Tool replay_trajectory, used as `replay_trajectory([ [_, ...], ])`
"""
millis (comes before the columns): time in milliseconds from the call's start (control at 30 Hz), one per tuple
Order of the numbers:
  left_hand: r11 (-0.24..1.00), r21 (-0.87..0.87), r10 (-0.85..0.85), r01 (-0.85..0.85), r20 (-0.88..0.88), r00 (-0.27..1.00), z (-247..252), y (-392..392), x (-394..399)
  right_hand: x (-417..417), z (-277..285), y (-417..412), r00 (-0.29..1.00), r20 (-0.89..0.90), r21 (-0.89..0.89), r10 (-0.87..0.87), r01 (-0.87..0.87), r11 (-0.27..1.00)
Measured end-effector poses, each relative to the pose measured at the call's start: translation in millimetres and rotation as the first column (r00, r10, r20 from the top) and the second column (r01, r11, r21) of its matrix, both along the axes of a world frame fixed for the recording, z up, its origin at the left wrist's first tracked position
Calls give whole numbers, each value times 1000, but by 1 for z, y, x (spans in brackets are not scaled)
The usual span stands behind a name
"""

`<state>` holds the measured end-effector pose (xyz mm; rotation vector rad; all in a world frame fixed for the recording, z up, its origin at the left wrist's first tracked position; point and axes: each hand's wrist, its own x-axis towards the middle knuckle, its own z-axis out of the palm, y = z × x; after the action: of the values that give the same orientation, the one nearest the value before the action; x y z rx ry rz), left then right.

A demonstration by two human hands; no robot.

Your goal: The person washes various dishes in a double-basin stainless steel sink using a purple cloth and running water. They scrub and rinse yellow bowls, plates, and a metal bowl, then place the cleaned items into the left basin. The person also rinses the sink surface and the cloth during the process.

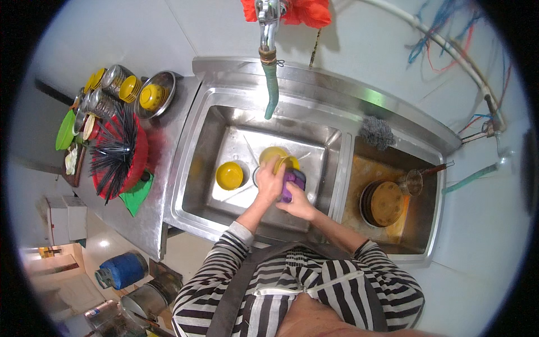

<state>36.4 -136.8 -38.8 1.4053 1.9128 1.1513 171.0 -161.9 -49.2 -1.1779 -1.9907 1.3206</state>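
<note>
Over the left basin of a stainless steel sink (202,168), my left hand (269,181) grips a yellow bowl (290,161) that is tilted and partly covered by my fingers. My right hand (298,202) holds a purple and dark cloth (293,181) against the near side of that bowl. Behind my left fingers another yellow bowl (271,152) is partly hidden. To the left, a yellow bowl (229,176) sits upright on the basin floor. A green hose (270,90) hangs from the faucet (268,29) above the basin; no water stream is visible.
The right basin holds brownish liquid, stacked plates (384,204) and a strainer (410,183). A grey scouring pad (377,132) lies on the sink's back ledge. On the left counter stand a red basket (141,156) of black chopsticks and a metal bowl (168,94) with yellow bowls.
</note>
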Motion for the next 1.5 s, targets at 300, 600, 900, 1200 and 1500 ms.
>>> replay_trajectory([
  [300,915,-377,380,142,925,11,-71,-1,-18,-15,75,-3,974,-153,338,-167,210,917],
  [600,867,-323,342,379,940,19,-11,-26,-1,-14,73,54,915,-226,105,-333,363,926],
  [900,883,-370,246,287,888,388,25,-24,9,-5,-9,29,372,-432,-894,-822,-300,334],
  [1200,991,-114,-39,77,306,951,-60,-38,-9,15,-8,47,340,-397,-916,-853,-212,341],
  [1500,810,-450,529,-375,286,799,-115,-33,-100,39,-37,37,433,-308,-951,-847,-145,272],
])
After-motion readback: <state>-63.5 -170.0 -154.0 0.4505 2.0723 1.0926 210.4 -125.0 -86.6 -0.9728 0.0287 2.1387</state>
